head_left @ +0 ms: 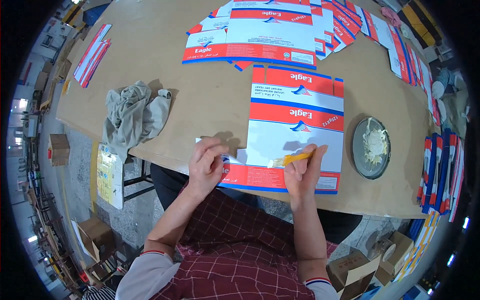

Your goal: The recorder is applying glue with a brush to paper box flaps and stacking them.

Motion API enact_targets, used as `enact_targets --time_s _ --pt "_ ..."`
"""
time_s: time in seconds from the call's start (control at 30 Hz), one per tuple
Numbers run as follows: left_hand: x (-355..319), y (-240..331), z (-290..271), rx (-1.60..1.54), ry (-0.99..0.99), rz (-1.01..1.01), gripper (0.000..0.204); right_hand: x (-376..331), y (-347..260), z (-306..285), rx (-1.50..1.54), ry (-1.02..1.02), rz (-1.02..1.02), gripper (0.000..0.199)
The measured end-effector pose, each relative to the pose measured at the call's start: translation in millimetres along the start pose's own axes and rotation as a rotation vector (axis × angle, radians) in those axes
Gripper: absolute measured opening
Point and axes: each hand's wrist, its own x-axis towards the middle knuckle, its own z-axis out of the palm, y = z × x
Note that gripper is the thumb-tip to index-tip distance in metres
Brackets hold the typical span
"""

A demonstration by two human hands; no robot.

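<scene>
A flat, unfolded printed carton [292,137] in red, white and blue lies in front of me at the table's near edge. My right hand [304,170] grips a brush [295,158] by its yellow handle, bristles pointing left over the carton's white panel. White paste shows at the bristle tip. Over the carton's left side flap, my left hand [205,165] is closed with curled fingers. A white edge shows beside its fingertips; whether they pinch it is unclear. To the right, a round grey dish [358,159] bears a mound of white paste [375,144].
More flat cartons [272,35] are stacked and fanned out along the far side of the brown table [200,110]. A crumpled grey-green cloth [137,115] lies at left, near narrow printed pieces [92,57]. Folded cartons [440,172] stand at the right edge. Open cardboard boxes [352,270] sit below.
</scene>
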Motion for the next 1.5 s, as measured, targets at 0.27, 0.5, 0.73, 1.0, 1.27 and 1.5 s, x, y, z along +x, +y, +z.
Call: enact_targets --time_s 0.27,0.5,0.73,1.0,1.27,1.5 --pt "-8 30 -22 0.287 -0.623 0.028 0.050 -2 1 6 -0.032 0.323 -0.035 0.039" --pt "14 6 -31 0.051 -0.775 -0.006 0.040 1 0 20 -0.021 0.636 -0.047 0.034" --pt "170 -88 -6 0.512 -0.205 0.204 0.066 1 -4 13 0.060 0.279 -0.029 0.037" --pt "223 -127 8 0.660 -0.446 0.205 0.057 1 -1 14 0.054 0.383 -0.040 0.035" --pt "171 -42 -50 0.862 -0.044 0.762 0.030 -37 -32 50 0.119 -0.039 -0.179 0.040" --pt "-18 49 -47 0.592 -0.469 0.571 0.043 -30 0 54 -0.055 0.013 -0.147 0.036"
